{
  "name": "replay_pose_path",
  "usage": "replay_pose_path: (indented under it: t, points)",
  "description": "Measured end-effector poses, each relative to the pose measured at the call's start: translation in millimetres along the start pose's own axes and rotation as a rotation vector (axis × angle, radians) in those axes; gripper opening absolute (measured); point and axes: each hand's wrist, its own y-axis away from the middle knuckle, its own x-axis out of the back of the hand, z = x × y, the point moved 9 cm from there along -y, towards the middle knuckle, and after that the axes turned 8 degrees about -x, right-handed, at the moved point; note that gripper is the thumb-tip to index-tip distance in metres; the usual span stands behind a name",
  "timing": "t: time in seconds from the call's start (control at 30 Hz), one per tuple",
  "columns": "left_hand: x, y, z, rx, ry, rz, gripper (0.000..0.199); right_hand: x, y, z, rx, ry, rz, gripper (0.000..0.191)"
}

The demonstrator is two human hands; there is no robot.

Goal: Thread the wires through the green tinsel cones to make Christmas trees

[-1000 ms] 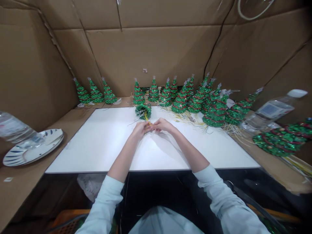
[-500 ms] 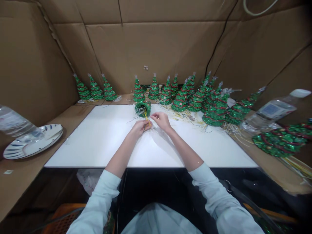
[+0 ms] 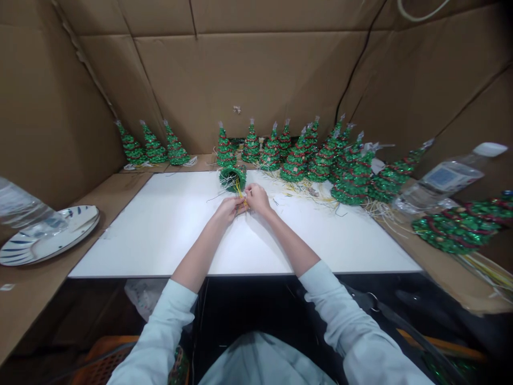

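Note:
A small green tinsel Christmas tree (image 3: 232, 178) lies on its side on the white board (image 3: 168, 235), its hollow base facing me. Yellow and white wires (image 3: 239, 187) come out of that base toward my hands. My left hand (image 3: 230, 206) is closed around the yellow wires just in front of the tree. Close against it, my right hand (image 3: 257, 199) has its fingers pinched at the same wires. The fingertips overlap, so exactly which strands each hand grips is hard to see.
Several decorated trees (image 3: 295, 163) stand along the back, with wire scraps (image 3: 304, 188) before them. On the left a plate (image 3: 86, 227) carries a plastic bottle (image 3: 28, 206). Another bottle (image 3: 449, 179) leans at the right, near a lying tree (image 3: 457, 230). Cardboard walls (image 3: 256, 80) enclose the table.
My right hand has moved left and down, from just beside the wires to touching them next to my left hand. The left hand keeps its hold. The view has shifted slightly.

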Motion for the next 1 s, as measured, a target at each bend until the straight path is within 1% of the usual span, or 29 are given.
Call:
replay_pose_path:
  t: [0.1, 0.2, 0.27, 0.33, 0.43, 0.57, 0.67, 0.73, 0.77, 0.83, 0.93, 1.0]
  points:
    - [-0.5, 1, 0, 0.008, 0.023, -0.017, 0.013, 1, -1, 8, -0.061, -0.051, -0.021, 0.020]
    - [2.3, 3, 0, 0.039, 0.029, 0.000, 0.009, 2, 0, 15, -0.122, -0.128, -0.056, 0.019]
    - [4.5, 4, 2, 0.036, 0.019, 0.022, 0.006, 4, 0, 18, -0.149, -0.184, -0.070, 0.019]
    - [6.7, 4, 7, 0.003, -0.007, 0.050, 0.002, 5, 0, 21, -0.164, -0.220, -0.067, 0.018]
    - [7.9, 5, 16, -0.058, -0.030, 0.078, 0.003, 6, 0, 28, -0.195, -0.236, -0.061, 0.017]
    - [11.3, 6, 24, -0.150, -0.037, 0.117, 0.006, 10, 4, 32, -0.203, -0.149, -0.074, 0.015]
    - [18.8, 5, 29, -0.229, -0.092, 0.184, 0.013, 28, 2, 23, -0.142, -0.083, 0.028, 0.017]
    - [21.4, 4, 29, -0.257, -0.138, 0.210, 0.017, 39, -3, 6, -0.040, -0.087, 0.085, 0.021]
    - [21.4, 3, 29, -0.263, -0.157, 0.211, 0.019, 41, -7, -4, 0.012, -0.092, 0.080, 0.022]
    - [20.7, 2, 28, -0.260, -0.179, 0.208, 0.023, 35, -16, -19, 0.058, -0.077, 0.015, 0.020]
    - [18.6, 2, 25, -0.233, -0.167, 0.193, 0.026, 15, -32, -27, -0.026, 0.012, -0.115, 0.016]
    - [16.6, 3, 24, -0.208, -0.169, 0.169, 0.026, 3, -38, -28, -0.079, 0.044, -0.167, 0.013]
